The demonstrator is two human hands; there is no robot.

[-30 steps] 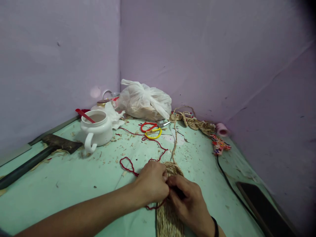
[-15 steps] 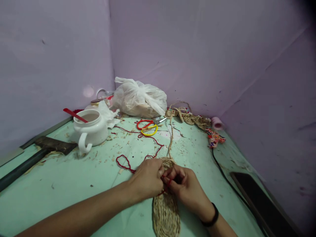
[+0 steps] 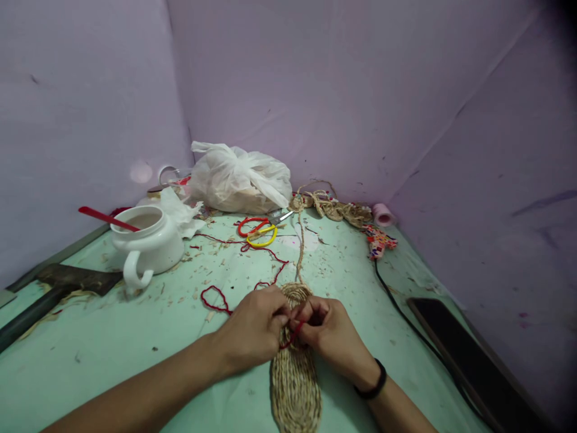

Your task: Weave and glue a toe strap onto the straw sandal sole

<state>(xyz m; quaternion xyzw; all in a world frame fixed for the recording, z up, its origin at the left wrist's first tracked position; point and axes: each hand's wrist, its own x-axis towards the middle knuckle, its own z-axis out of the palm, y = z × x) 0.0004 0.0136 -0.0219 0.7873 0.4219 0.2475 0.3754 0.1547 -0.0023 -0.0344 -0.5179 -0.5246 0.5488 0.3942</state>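
A woven straw sole (image 3: 295,385) lies flat on the pale green table (image 3: 112,355) in front of me. Both hands meet over its far end. My left hand (image 3: 255,328) is closed, pinching the red thread (image 3: 211,296) where it crosses the sole. My right hand (image 3: 327,334), with a black band on the wrist, is closed on the same red thread next to the left fingers. The thread loops away to the left and back toward the scissors. A braided straw cord (image 3: 300,252) runs from the sole's tip to the back.
A white jug (image 3: 146,243) with a red stick stands at the left. A dark hatchet (image 3: 49,294) lies at the left edge. Red-and-yellow scissors (image 3: 258,231), a white plastic bag (image 3: 238,177), a straw rope pile (image 3: 338,209), a pink spool (image 3: 382,214), a black cable (image 3: 396,307) and a dark phone (image 3: 455,343) are around.
The view has shifted, so everything sits further left in the frame. My hands stay over the sole's far end; the right fingers have turned up and now pinch the red thread.
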